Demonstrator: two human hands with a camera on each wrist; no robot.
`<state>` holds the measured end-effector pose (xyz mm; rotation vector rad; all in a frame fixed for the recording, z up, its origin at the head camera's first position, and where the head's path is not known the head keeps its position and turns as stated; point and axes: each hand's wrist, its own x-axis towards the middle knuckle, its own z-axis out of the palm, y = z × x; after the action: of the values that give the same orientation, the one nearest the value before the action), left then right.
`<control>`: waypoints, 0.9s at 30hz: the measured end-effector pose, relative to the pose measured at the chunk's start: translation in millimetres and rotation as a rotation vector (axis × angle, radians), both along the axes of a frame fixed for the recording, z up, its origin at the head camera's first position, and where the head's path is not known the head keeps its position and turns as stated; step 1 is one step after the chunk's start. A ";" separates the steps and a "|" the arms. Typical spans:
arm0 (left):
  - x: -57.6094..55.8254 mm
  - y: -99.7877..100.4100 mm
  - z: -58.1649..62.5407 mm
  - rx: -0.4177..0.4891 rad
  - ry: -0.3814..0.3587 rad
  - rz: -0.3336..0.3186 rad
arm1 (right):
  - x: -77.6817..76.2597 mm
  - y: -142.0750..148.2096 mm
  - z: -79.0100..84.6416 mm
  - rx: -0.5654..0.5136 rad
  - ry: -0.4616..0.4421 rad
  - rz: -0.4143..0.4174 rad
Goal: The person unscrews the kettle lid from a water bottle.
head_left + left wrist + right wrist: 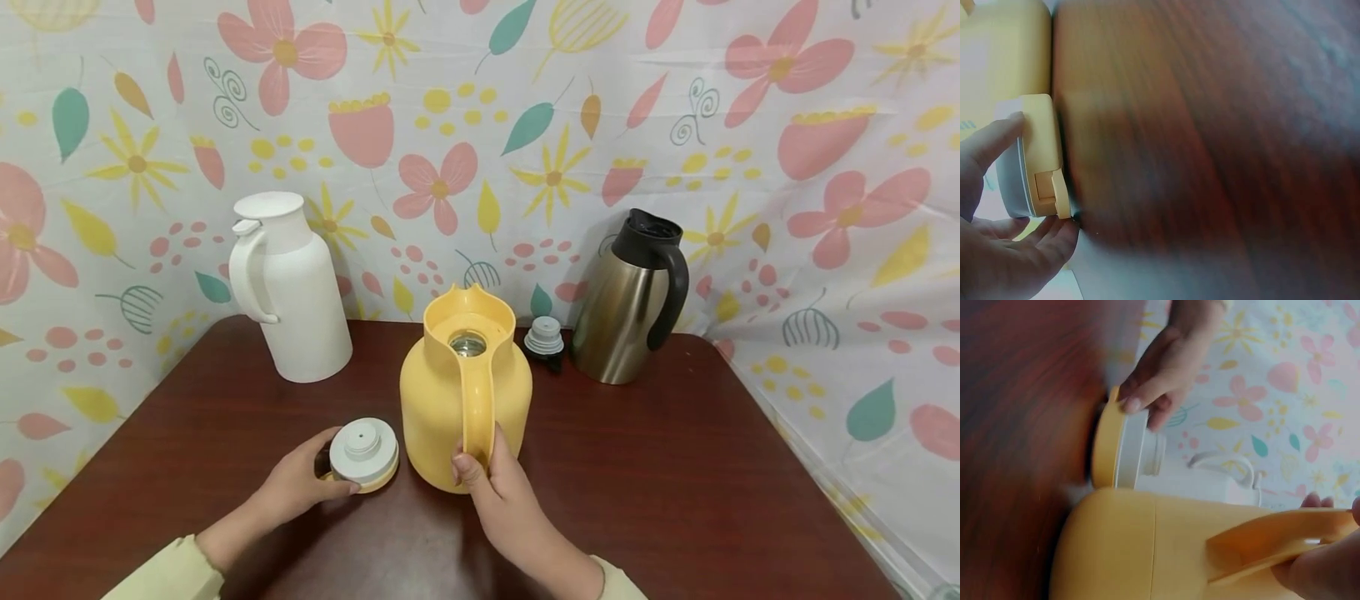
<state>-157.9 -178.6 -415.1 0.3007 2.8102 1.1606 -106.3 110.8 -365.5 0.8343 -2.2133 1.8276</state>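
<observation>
A yellow thermos jug (420, 408) stands upright on the table with its mouth uncovered. Its handle (477, 408) faces the person, and my right hand (504, 500) grips the lower part of it. To the left of the jug is its lid (365, 450), upside down, yellow rim below and whitish stopper side up. My left hand (296, 479) holds this lid between thumb and fingers. The left wrist view shows the lid's edge (1041, 144) with a small notch, low over the tabletop. In the right wrist view, the lid (1110, 444) sits close beside the jug (1129, 544).
A white jug (300, 308) stands at the back left of the dark wooden table (637, 492). At the back right is a steel jug (615, 317) with a black handle, and beside it a grey stopper (544, 335). A flower-patterned sheet (450, 100) hangs behind.
</observation>
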 end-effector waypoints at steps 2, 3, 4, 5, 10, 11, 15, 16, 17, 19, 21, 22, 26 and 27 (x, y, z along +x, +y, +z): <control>0.6 -0.1 -0.6 0.000 0.001 0.003 | 1.1 -1.8 0.9 -0.002 0.003 -0.002; 0.7 0.0 -1.0 -0.003 0.004 0.007 | 1.7 -2.7 1.2 -0.007 0.009 -0.003; 1.0 0.1 -1.2 -0.003 0.006 0.010 | 2.5 -3.7 1.6 -0.013 0.012 -0.006; 1.1 0.3 -1.3 -0.002 0.006 0.012 | 3.2 -4.5 2.0 -0.018 0.018 -0.008; -1.7 2.1 -0.1 0.005 0.002 0.015 | 4.0 -6.1 0.4 -0.026 0.040 -0.029; -3.1 2.5 0.3 0.004 0.005 0.014 | 4.0 -6.3 0.2 -0.030 0.045 -0.031; -9.3 2.9 1.0 -0.018 0.021 0.015 | 3.2 -8.0 -0.1 -0.039 0.061 -0.047; -10.7 3.0 0.9 -0.023 0.024 0.018 | 2.8 -8.5 0.0 -0.040 0.059 -0.050; -11.9 3.0 0.9 -0.026 0.027 0.019 | 2.4 -9.1 0.2 -0.039 0.055 -0.054; -14.1 3.5 1.1 -0.028 0.029 0.024 | 1.0 -10.1 0.5 -0.037 0.048 -0.061; -16.5 4.3 1.8 -0.029 0.024 0.029 | -0.9 -10.7 0.7 -0.031 0.042 -0.073; -18.1 4.8 2.3 -0.027 0.021 0.028 | -2.0 -11.0 0.7 -0.027 0.042 -0.081; -27.2 7.2 3.8 -0.023 -0.005 0.034 | -7.4 -11.0 0.2 -0.010 0.052 -0.120; -30.2 7.8 3.8 -0.024 -0.010 0.035 | -9.0 -10.9 0.2 -0.005 0.049 -0.129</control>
<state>-188.1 -170.8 -411.2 0.2444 2.8294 1.1308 -115.3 99.9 -365.3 0.7101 -2.1769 1.7345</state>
